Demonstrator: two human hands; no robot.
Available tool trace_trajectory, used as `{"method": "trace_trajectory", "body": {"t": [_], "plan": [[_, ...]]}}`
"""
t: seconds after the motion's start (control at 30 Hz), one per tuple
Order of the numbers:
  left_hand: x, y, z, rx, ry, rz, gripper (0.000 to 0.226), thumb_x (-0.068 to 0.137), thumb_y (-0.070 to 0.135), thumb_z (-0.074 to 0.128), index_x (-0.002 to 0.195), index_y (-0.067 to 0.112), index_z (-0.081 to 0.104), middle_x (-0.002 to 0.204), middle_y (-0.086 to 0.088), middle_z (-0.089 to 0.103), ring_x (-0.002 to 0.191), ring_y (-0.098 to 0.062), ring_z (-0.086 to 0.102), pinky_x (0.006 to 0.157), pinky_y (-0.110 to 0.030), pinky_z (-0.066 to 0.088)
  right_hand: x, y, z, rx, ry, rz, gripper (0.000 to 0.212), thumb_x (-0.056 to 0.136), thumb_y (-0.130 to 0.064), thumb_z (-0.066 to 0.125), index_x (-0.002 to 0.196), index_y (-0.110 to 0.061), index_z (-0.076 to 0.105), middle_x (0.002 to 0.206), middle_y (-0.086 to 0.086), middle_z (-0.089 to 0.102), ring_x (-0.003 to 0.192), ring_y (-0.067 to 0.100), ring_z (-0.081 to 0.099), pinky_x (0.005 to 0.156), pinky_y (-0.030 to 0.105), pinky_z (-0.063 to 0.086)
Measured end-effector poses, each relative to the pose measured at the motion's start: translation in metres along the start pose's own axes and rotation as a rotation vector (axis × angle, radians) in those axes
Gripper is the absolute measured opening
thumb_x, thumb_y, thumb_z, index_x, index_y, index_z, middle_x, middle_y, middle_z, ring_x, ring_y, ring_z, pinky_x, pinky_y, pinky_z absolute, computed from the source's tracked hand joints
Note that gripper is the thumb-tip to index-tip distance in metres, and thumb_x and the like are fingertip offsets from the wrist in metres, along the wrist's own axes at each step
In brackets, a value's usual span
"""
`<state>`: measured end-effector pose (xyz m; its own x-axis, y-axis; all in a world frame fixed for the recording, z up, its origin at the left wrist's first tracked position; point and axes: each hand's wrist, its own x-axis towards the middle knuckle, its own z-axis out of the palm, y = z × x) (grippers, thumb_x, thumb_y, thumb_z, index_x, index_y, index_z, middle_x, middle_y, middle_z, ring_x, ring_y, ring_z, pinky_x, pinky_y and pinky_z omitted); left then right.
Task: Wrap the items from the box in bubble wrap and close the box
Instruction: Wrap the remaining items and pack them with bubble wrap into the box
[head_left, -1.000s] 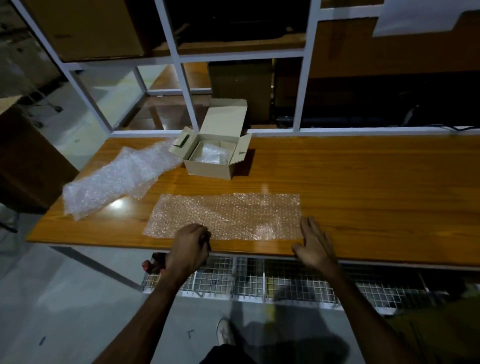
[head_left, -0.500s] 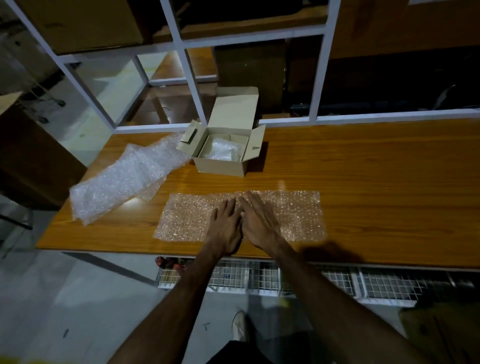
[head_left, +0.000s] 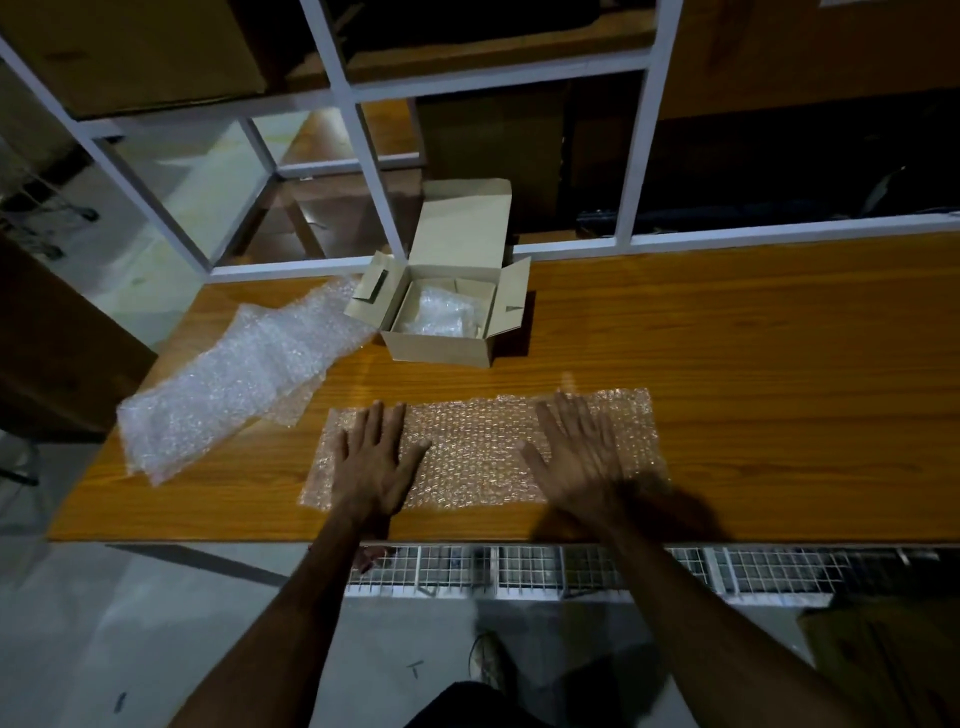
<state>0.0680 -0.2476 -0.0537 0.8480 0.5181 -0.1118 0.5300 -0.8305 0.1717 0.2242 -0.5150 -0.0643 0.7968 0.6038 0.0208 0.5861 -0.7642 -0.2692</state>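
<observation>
Left hand (head_left: 371, 462) and right hand (head_left: 576, 457) flat, fingers straight, holding nothing, pressing clear rectangular bubble wrap sheet (head_left: 478, 447) on near orange wooden table (head_left: 753, 364); open beige cardboard box (head_left: 447, 317) farther back.

Dim room: glossy wooden table (head_left: 727, 364), white metal frame (head_left: 363, 150) behind, wire mesh rack (head_left: 519, 569) below, grey floor (head_left: 130, 623).

Orange-brown wood-grain table (head_left: 727, 364), tan cardboard box (head_left: 447, 345), clear dimpled bubble wrap sheet (head_left: 478, 447), white frame (head_left: 379, 171).
</observation>
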Motion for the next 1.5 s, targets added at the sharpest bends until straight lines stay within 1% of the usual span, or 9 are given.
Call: {"method": "trace_trajectory", "body": {"t": [0.13, 0.33, 0.83, 0.93, 1.03, 1.13, 1.23, 1.37, 1.5], "plan": [[0.000, -0.016, -0.004, 0.007, 0.009, -0.066, 0.085, 0.097, 0.084, 0.002, 0.167, 0.037, -0.007, 0.175, -0.003, -0.013, 0.162, -0.026, -0.010, 0.129, -0.056, -0.002, -0.004, 0.026, -0.012, -0.006, -0.032, 0.060, 0.079, 0.100, -0.079, 0.003, 0.167, -0.037, 0.003, 0.175, -0.001, -0.008, 0.162, 0.023, -0.007, 0.130, 0.057, 0.001], [-0.001, -0.024, -0.009, -0.003, 0.013, -0.090, 0.088, 0.096, 0.084, 0.000, 0.167, 0.032, -0.007, 0.174, -0.005, -0.014, 0.161, -0.028, -0.012, 0.129, -0.056, -0.004, -0.012, 0.049, -0.025, -0.033, -0.051, 0.116, 0.083, 0.099, -0.079, -0.002, 0.167, -0.033, -0.004, 0.174, 0.000, -0.016, 0.160, 0.022, -0.020, 0.130, 0.053, -0.007], [0.000, -0.028, -0.022, -0.033, -0.076, -0.154, 0.099, 0.092, 0.086, -0.002, 0.167, 0.023, -0.010, 0.173, -0.012, -0.017, 0.161, -0.031, -0.013, 0.128, -0.060, -0.004, -0.009, 0.073, -0.035, -0.014, -0.121, 0.215, 0.088, 0.096, -0.085, 0.002, 0.168, -0.034, -0.003, 0.174, -0.002, -0.017, 0.161, 0.022, -0.016, 0.128, 0.056, -0.012], [-0.005, -0.030, -0.024, -0.016, -0.054, -0.127, 0.096, 0.097, 0.080, 0.005, 0.168, 0.016, 0.003, 0.174, -0.020, -0.003, 0.161, -0.039, -0.002, 0.127, -0.063, 0.002, -0.008, 0.071, -0.041, 0.047, -0.140, 0.205, 0.085, 0.099, -0.079, 0.006, 0.168, -0.032, -0.003, 0.175, 0.003, -0.015, 0.162, 0.025, -0.014, 0.129, 0.058, -0.007], [-0.020, -0.029, -0.023, -0.057, 0.046, -0.128, 0.081, 0.099, 0.076, 0.011, 0.141, 0.016, 0.046, 0.158, -0.024, 0.038, 0.151, -0.046, 0.028, 0.121, -0.069, 0.026, -0.016, 0.070, -0.046, 0.066, -0.110, 0.142, 0.078, 0.105, -0.070, 0.021, 0.169, -0.030, 0.000, 0.176, 0.005, -0.009, 0.162, 0.027, -0.008, 0.128, 0.058, -0.005], [-0.040, -0.030, -0.013, -0.081, 0.134, -0.192, 0.059, 0.102, 0.064, 0.022, 0.119, 0.017, 0.054, 0.131, -0.022, 0.058, 0.130, -0.044, 0.049, 0.109, -0.066, 0.042, -0.035, 0.070, -0.047, 0.100, -0.088, 0.119, 0.074, 0.108, -0.061, 0.034, 0.169, -0.028, 0.010, 0.177, 0.004, 0.000, 0.163, 0.027, 0.000, 0.127, 0.057, -0.001], [-0.060, -0.031, -0.002, -0.073, 0.220, -0.298, 0.044, 0.104, 0.049, 0.045, 0.117, 0.008, 0.057, 0.116, -0.023, 0.063, 0.109, -0.039, 0.057, 0.096, -0.054, 0.050, -0.056, 0.074, -0.040, 0.167, -0.026, 0.191, 0.062, 0.108, -0.052, 0.044, 0.164, -0.028, 0.032, 0.174, 0.005, 0.019, 0.159, 0.029, 0.020, 0.128, 0.055, 0.011], [-0.075, -0.020, -0.005, -0.106, 0.256, -0.531, 0.044, 0.102, 0.046, 0.056, 0.121, 0.006, 0.060, 0.123, -0.026, 0.059, 0.117, -0.043, 0.053, 0.099, -0.058, 0.045, -0.080, 0.076, -0.034, 0.248, 0.170, 0.310, 0.038, 0.105, -0.039, 0.055, 0.138, -0.022, 0.065, 0.147, 0.008, 0.054, 0.133, 0.030, 0.048, 0.114, 0.049, 0.039], [-0.070, -0.024, -0.009, -0.222, 0.261, -0.679, 0.044, 0.091, 0.049, 0.073, 0.113, 0.011, 0.066, 0.120, -0.024, 0.063, 0.116, -0.042, 0.056, 0.102, -0.059, 0.043, -0.078, 0.072, -0.040, 0.337, 0.194, 0.449, 0.026, 0.101, -0.031, 0.063, 0.125, -0.025, 0.069, 0.128, 0.006, 0.058, 0.119, 0.030, 0.053, 0.103, 0.047, 0.044]]}}
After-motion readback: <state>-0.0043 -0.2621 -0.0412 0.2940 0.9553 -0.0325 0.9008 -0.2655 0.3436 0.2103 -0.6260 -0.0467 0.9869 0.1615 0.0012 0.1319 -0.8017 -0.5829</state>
